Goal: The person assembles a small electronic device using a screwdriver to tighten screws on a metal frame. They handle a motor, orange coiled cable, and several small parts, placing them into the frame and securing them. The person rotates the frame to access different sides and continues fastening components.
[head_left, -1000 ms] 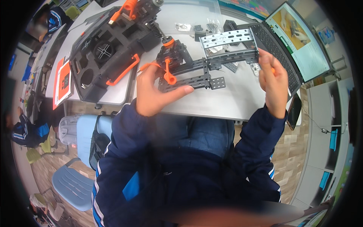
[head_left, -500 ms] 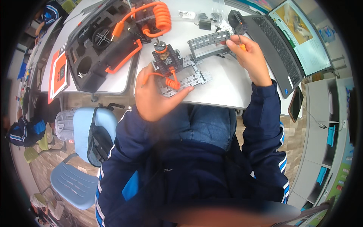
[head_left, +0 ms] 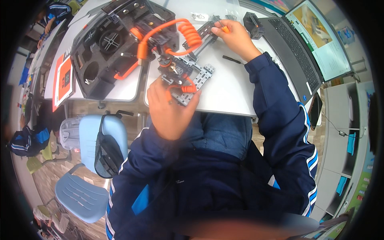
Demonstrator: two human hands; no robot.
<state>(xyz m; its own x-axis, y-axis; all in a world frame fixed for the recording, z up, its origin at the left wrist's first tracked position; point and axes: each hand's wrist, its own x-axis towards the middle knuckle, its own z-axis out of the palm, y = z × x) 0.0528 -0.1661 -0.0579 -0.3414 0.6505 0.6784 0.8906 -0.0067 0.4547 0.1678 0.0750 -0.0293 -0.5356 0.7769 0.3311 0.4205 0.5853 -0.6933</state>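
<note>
A black robotic arm model point(head_left: 172, 70) with a coiled orange cable point(head_left: 190, 35) stands on a perforated grey metal base plate point(head_left: 196, 86) near the table's front edge. My left hand point(head_left: 170, 110) grips this base, thumb along its near edge and fingers at its left side. Beyond the base, a long perforated metal frame point(head_left: 205, 35) slants away from me, partly behind the cable. My right hand point(head_left: 236, 38) pinches its far end between thumb and fingers. A small orange-ended piece point(head_left: 226, 29) shows in that hand; its kind is unclear.
An open black case with foam cutouts point(head_left: 94, 56) lies left, beside an orange-and-white booklet point(head_left: 64, 82). A slim black rod point(head_left: 231, 59) and a black block point(head_left: 253, 26) lie near my right hand. An open laptop point(head_left: 292, 52) and a phone point(head_left: 315, 110) are at right.
My right hand has moved away from me and leftward, swinging the metal frame along. The model and base have turned, the upper arm shifting left. The slim black rod is now in plain sight.
</note>
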